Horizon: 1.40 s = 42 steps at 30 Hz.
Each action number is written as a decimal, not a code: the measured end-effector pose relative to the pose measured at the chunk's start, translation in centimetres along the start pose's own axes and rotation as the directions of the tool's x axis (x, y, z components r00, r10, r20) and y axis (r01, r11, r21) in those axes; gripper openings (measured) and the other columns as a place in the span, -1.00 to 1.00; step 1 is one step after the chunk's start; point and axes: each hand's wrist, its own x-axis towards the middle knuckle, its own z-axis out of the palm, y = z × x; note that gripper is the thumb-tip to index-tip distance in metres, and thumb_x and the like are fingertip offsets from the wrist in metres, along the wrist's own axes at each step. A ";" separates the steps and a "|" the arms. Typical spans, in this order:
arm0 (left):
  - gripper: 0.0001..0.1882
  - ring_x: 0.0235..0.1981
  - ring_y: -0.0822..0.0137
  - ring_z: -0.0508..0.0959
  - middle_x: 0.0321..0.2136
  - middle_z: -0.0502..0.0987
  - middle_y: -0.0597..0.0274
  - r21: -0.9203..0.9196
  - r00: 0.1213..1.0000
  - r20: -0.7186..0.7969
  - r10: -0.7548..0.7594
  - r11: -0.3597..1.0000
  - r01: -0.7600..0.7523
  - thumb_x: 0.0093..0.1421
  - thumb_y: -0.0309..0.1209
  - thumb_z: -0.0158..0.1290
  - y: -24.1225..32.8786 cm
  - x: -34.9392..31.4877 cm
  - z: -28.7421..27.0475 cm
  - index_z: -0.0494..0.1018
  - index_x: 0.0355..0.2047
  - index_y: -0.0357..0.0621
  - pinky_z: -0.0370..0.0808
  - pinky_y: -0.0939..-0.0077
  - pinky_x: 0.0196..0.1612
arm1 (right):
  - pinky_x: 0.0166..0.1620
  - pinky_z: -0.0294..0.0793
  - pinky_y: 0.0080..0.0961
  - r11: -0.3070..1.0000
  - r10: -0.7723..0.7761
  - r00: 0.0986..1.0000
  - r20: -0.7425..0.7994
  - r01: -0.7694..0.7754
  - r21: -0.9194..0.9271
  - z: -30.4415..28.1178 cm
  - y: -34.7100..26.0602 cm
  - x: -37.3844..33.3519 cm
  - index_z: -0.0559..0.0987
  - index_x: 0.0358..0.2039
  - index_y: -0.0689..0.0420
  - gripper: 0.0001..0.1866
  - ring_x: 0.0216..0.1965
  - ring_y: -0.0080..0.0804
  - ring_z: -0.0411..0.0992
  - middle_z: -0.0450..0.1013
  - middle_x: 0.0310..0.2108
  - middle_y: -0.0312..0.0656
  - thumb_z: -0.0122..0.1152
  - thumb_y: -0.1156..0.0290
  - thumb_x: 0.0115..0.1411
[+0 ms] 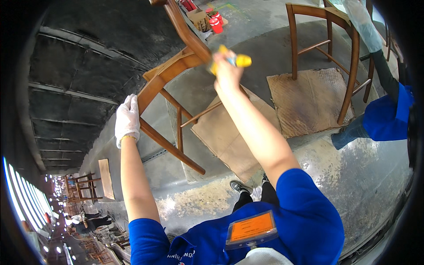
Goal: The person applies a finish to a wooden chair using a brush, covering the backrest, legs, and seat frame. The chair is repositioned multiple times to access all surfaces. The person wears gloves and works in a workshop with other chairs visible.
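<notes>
A brown wooden chair frame (161, 77) is tilted in front of me, with its legs and rails toward the lower right. My left hand (128, 119), in a white glove, grips the frame's left end. My right hand (227, 73) is closed around a small yellow tool (243, 60) near the frame's curved upper part. Motion smears the tool, so its exact kind does not show. A flat sheet of brown cardboard (240, 132) lies on the floor under the chair.
At right, another wooden chair frame (292, 39) stands on a cardboard sheet (304, 104), beside a co-worker's blue clothing (388, 112) and plastic-covered arm (364, 26). Red cups (216, 25) and a cardboard box (198, 20) sit at the back. A dark panelled wall (79, 84) runs along the left.
</notes>
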 end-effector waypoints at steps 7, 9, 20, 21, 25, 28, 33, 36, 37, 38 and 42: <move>-0.48 0.21 -0.11 0.63 0.15 0.67 -0.14 0.148 0.993 -0.116 0.000 0.989 0.017 0.58 -0.10 -0.05 -0.2 -1.6 0.6 0.62 0.19 -0.30 0.51 0.19 0.27 | -0.04 0.63 -0.31 0.912 0.106 0.890 0.443 -0.264 0.313 3.1 -2.7 6.2 0.51 -0.22 -0.04 -0.73 -0.03 -0.33 0.58 0.55 -0.13 -0.28 0.45 0.59 0.27; -0.50 0.15 -0.11 0.66 0.09 0.69 -0.17 0.103 0.990 -0.130 0.062 0.993 -0.049 0.58 -0.13 -0.04 -0.1 -1.3 0.6 0.63 0.17 -0.30 0.52 0.20 0.25 | 0.03 0.60 -0.26 0.908 0.220 0.880 0.422 -0.343 0.242 -7.1 -1.4 5.2 0.49 -0.23 -0.04 -0.72 0.00 -0.32 0.57 0.57 -0.11 -0.26 0.39 0.65 0.28; -0.51 0.23 -0.06 0.64 0.16 0.66 -0.18 0.059 0.992 -0.120 0.042 0.998 -0.036 0.56 -0.17 -0.02 -0.2 2.9 1.2 0.61 0.20 -0.33 0.50 0.25 0.31 | -0.11 0.59 -0.31 0.777 0.173 0.688 -0.705 -0.535 -0.331 -46.7 -2.6 -7.8 0.59 -0.33 -0.09 -0.76 -0.14 -0.29 0.61 0.61 -0.21 -0.26 0.38 0.63 0.22; -0.51 0.31 -0.06 0.57 0.22 0.62 -0.19 0.079 0.990 -0.127 0.053 0.996 -0.043 0.56 -0.16 -0.02 -0.3 3.2 1.2 0.60 0.20 -0.34 0.45 0.22 0.38 | -0.16 0.58 -0.31 0.739 0.048 0.641 -0.766 -0.539 -0.404 -45.2 -1.7 -7.0 0.66 -0.32 -0.11 -0.79 -0.18 -0.27 0.62 0.63 -0.23 -0.24 0.39 0.58 0.19; -0.50 0.39 -0.09 0.48 0.25 0.57 -0.23 0.150 0.987 -0.113 0.117 0.984 -0.100 0.55 -0.15 -0.02 -0.8 4.2 1.0 0.59 0.21 -0.34 0.38 0.16 0.45 | 0.04 0.54 -0.30 0.662 -0.125 0.863 -0.489 -0.295 -0.689 -30.9 2.6 -5.9 0.70 -0.41 0.06 -0.85 -0.16 -0.23 0.61 0.66 -0.22 -0.17 0.45 0.62 0.04; -0.49 0.39 -0.12 0.47 0.24 0.57 -0.25 0.171 0.983 -0.117 0.144 0.978 -0.123 0.55 -0.14 -0.03 -1.2 4.6 0.9 0.60 0.21 -0.32 0.38 0.15 0.45 | 0.33 0.37 -0.23 0.770 -0.361 0.932 0.006 0.302 -0.562 -17.8 2.8 -6.1 0.59 -0.45 0.05 -0.77 0.26 -0.11 0.47 0.52 0.19 -0.06 0.45 0.67 0.17; -0.51 0.32 -0.08 0.56 0.17 0.63 -0.22 0.076 0.981 -0.160 0.110 0.992 -0.099 0.55 -0.15 0.04 -1.5 4.6 0.7 0.63 0.15 -0.35 0.44 0.17 0.40 | 0.02 0.70 -0.27 0.326 -0.436 0.616 0.656 0.787 -0.523 -3.8 3.9 -4.1 0.57 -0.46 0.08 -0.79 0.21 -0.06 0.61 0.55 0.28 -0.08 0.39 0.69 0.07; -0.50 0.29 -0.11 0.58 0.16 0.64 -0.23 0.020 0.982 -0.148 0.117 0.993 -0.116 0.56 -0.12 0.01 -1.8 4.3 0.1 0.63 0.15 -0.35 0.48 0.17 0.35 | -0.02 0.69 -0.45 0.136 -0.383 0.547 0.744 0.830 -0.541 1.6 8.7 -3.3 0.55 -0.50 0.07 -0.77 0.17 -0.18 0.64 0.58 0.27 -0.21 0.39 0.70 -0.06; -0.50 0.22 -0.17 0.61 0.11 0.65 -0.26 0.008 0.986 -0.137 0.094 0.996 -0.094 0.56 -0.09 -0.01 -2.0 4.1 -0.1 0.63 0.15 -0.30 0.51 0.12 0.29 | -0.02 0.68 -0.44 0.269 -0.248 0.675 0.695 0.737 -0.620 2.9 10.2 -3.9 0.56 -0.51 0.08 -0.79 0.14 -0.18 0.66 0.58 0.26 -0.21 0.36 0.71 -0.02; -0.49 0.14 -0.25 0.63 0.06 0.65 -0.31 0.035 0.994 -0.105 0.023 0.999 -0.020 0.57 -0.06 -0.03 -2.3 4.0 -0.5 0.64 0.17 -0.22 0.53 0.11 0.22 | -0.01 0.68 -0.43 0.375 -0.215 0.707 0.674 0.697 -0.612 4.1 11.2 -4.9 0.56 -0.52 0.08 -0.79 0.10 -0.18 0.67 0.58 0.26 -0.20 0.32 0.73 0.02; -0.30 0.19 -0.03 0.62 0.16 0.65 -0.19 -0.347 0.992 0.068 -0.102 0.930 0.120 0.62 0.14 -0.30 -3.7 4.7 -2.0 0.49 0.38 -0.11 0.43 0.32 0.30 | 0.08 0.61 -0.40 0.691 -0.010 0.647 0.763 0.556 -0.462 5.8 12.2 -9.6 0.54 -0.55 0.15 -0.78 0.02 -0.25 0.65 0.60 0.18 0.07 0.30 0.76 0.11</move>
